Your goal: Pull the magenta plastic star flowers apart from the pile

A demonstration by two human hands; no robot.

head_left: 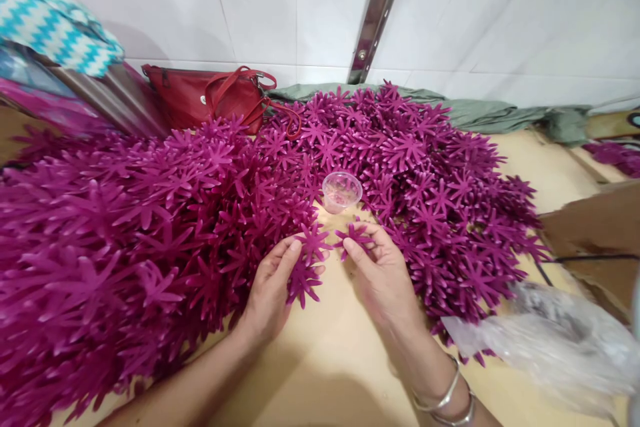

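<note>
My left hand (275,275) is closed on purple artificial flower pieces (312,242), pinching one star-shaped piece by thumb and fingers while another hangs below it. Facing it across a small gap, my right hand (377,267) pinches a single purple flower piece (354,237) between thumb and forefinger. Just beyond both hands stands a small clear plastic cup (342,192) with tiny bits in it, too small to name. A large heap of purple flower pieces (165,233) lies to the left, and a second heap (425,180) spreads behind and to the right.
A red handbag (185,95) rests against the white tiled wall at the back. Crumpled clear plastic (555,340) and a cardboard box (595,240) are on the right. Green cloth (500,113) runs along the wall, beside a metal upright (379,13).
</note>
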